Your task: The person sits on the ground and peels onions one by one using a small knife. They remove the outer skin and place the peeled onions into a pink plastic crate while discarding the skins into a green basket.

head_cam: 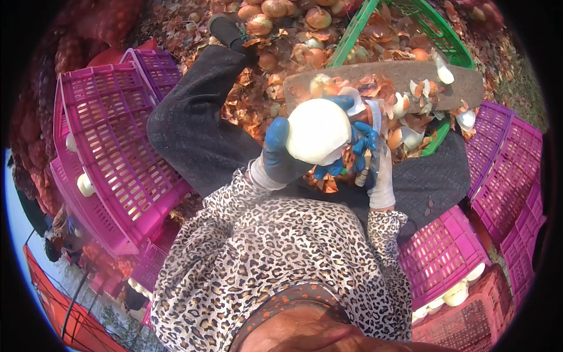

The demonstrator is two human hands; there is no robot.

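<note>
A large peeled white onion (317, 131) rests in my gloved left hand (276, 143), thumb on its near-left side and the other blue-coated fingers around its far side and underneath. To the right of it, my gloved right hand (368, 147) grips a knife. The knife blade (375, 115) points away from me, and its pale handle (363, 175) shows below the fingers. Beyond both hands lies a worn board (464, 86), strewn with onion skins (371, 86) and cut onion pieces (399, 105). Loose brown skins also hang below the held onion.
A green plastic crate (355, 33) stands at the board's far side. Unpeeled onions (317, 17) and dry skins cover the ground ahead. Pink crates (118, 145) rise at my left; more pink crates (444, 255) stand at my right, with peeled onions (456, 294) beneath one.
</note>
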